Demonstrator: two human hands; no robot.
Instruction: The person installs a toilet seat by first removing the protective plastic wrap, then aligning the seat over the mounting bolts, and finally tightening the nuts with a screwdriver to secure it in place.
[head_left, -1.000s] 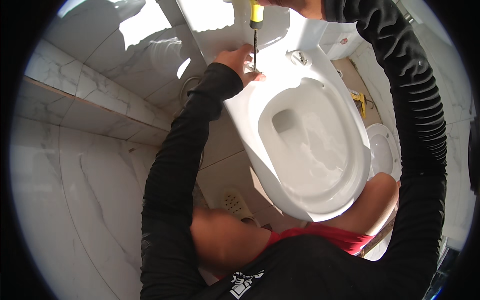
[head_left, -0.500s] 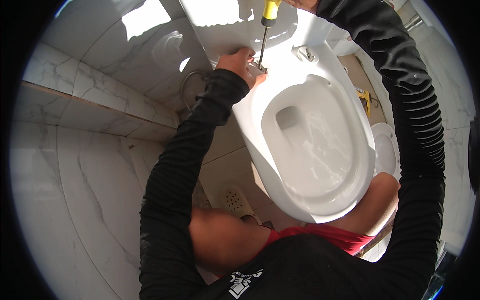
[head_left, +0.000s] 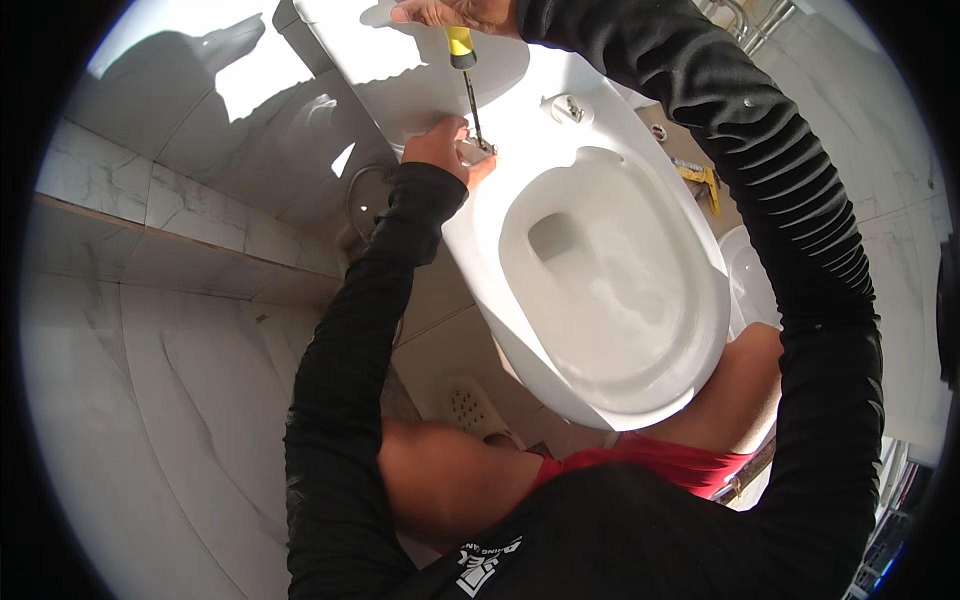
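A white toilet bowl (head_left: 610, 395) stands in front of me without a seat on it. At its back left corner, my left hand (head_left: 437, 150) pinches a small metal-and-white hinge fitting (head_left: 476, 151) between thumb and fingers. My right hand (head_left: 475, 14) grips the top of a screwdriver (head_left: 461, 46) with a yellow and black handle. Its shaft slants down to the fitting, and the tip meets it beside my left fingers. A second round hinge fitting (head_left: 568, 109) sits at the back right of the bowl, with neither hand on it.
A yellow caulking gun (head_left: 703, 182) lies on the floor right of the bowl, near a white toilet seat or lid (head_left: 748, 285). A flexible hose (head_left: 356, 190) curves by the left wall. Marbled tile walls (head_left: 190, 400) and a tiled ledge (head_left: 150, 208) are on the left.
The view has shifted, so the bowl appears farther left and more of my right hand shows on the screwdriver handle. The screwdriver leans the other way, its tip still at the left fitting.
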